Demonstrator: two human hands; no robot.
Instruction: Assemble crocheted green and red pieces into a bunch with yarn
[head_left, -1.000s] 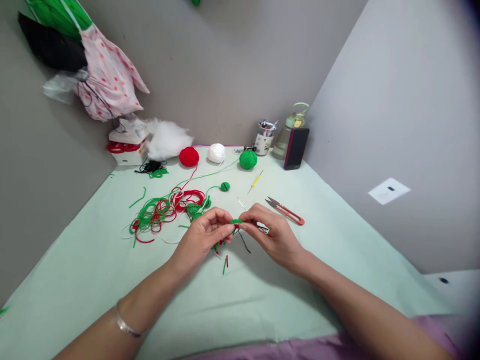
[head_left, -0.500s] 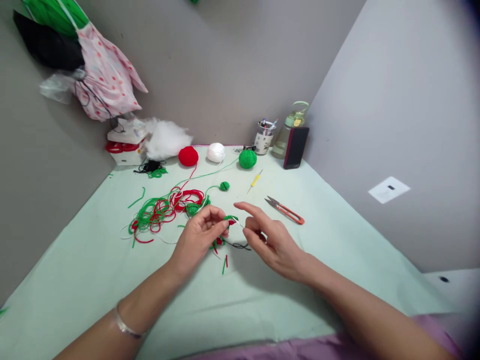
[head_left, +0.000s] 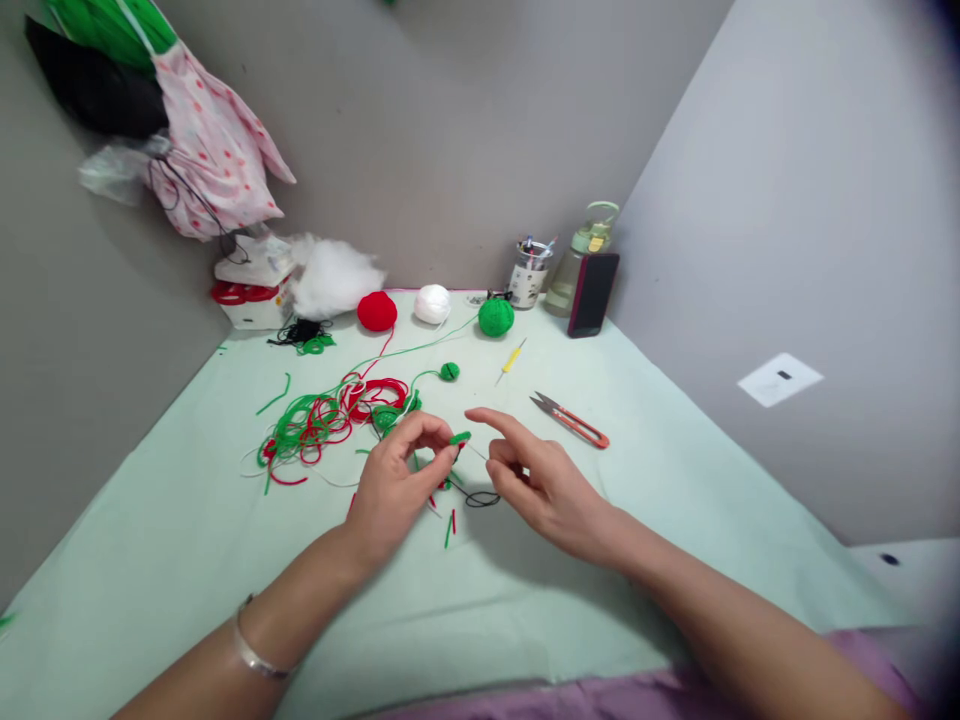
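Note:
My left hand pinches a small green crocheted piece with red on it, held just above the pale green cloth. My right hand is a few centimetres to the right of the piece. Its index finger points left, and its thumb and middle finger pinch a thin needle. A black thread runs from the piece down in a loop onto the cloth between the hands. Short red and green yarn ends lie below the hands.
A tangle of red and green yarn lies left of the hands. Orange snips and a yellow hook lie to the right. Red, white and green yarn balls, stuffing, a pen cup, bottle and phone line the back wall.
My right hand let go of the green piece and drew back to the right with the needle. The black thread now lies looped on the cloth. My left hand keeps its pinch.

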